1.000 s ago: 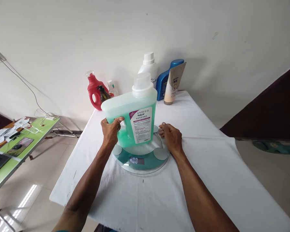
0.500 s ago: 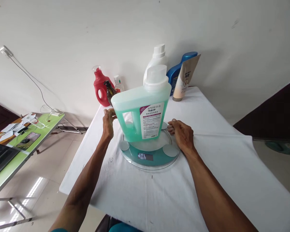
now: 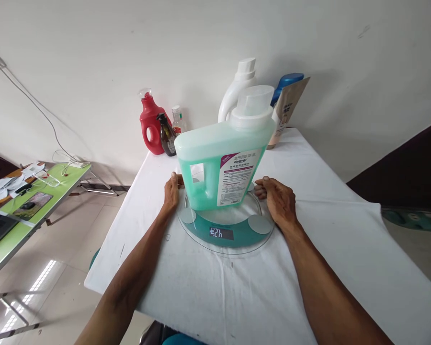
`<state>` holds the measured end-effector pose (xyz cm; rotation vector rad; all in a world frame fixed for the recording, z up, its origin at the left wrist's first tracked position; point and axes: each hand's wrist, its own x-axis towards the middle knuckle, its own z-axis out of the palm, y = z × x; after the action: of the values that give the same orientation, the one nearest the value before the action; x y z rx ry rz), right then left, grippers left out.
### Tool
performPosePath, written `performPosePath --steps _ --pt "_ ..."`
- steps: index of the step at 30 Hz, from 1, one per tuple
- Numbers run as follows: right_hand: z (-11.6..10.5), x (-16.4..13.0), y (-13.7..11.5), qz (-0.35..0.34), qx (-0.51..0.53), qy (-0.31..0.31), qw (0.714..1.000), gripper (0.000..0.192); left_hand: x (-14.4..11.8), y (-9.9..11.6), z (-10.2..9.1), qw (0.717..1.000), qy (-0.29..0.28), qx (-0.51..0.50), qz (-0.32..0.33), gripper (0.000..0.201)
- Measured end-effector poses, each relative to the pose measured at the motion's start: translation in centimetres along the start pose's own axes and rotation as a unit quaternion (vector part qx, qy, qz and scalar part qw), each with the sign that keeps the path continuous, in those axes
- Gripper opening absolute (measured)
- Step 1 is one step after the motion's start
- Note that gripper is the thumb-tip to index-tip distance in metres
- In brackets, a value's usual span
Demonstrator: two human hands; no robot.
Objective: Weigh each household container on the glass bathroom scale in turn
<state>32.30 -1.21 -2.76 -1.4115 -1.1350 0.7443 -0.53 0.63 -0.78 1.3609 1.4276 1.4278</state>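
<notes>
One translucent green plastic jug (image 3: 222, 165) stood upright on the round glass scale (image 3: 225, 225); the left hand (image 3: 171, 190) and right hand (image 3: 278, 200) gripped the scale's opposite rims on the cloth-covered counter (image 3: 326, 249).

The big green detergent jug (image 3: 219, 165) is translucent plastic, smooth, with a glossy paper label; under it the round glass scale (image 3: 225, 229) shines clear and teal, with matt grey pads; the white cloth (image 3: 237, 292) over the desk is matt, creased and faintly stained; the red plastic bottle (image 3: 150, 125) looks glossy; the floor tiles (image 3: 39, 287) gleam.
</notes>
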Motion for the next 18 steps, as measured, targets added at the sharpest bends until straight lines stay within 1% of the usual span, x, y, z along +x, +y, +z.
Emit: performPosePath --steps 3,10,18 --pt "-0.1 -0.1 -0.2 0.006 -0.002 0.001 1.0 0.065 -0.3 0.4 0.3 1.0 -0.006 0.028 0.01 0.095" --pt "-0.1 -0.3 -0.6 0.007 -0.003 0.001 1.0 0.067 -0.3 0.9 0.3 0.999 -0.008 0.035 0.007 0.098" --pt "-0.1 -0.2 -1.0 0.015 -0.003 -0.003 1.0 0.071 -0.4 1.2 0.3 0.998 -0.008 0.054 0.006 0.096"
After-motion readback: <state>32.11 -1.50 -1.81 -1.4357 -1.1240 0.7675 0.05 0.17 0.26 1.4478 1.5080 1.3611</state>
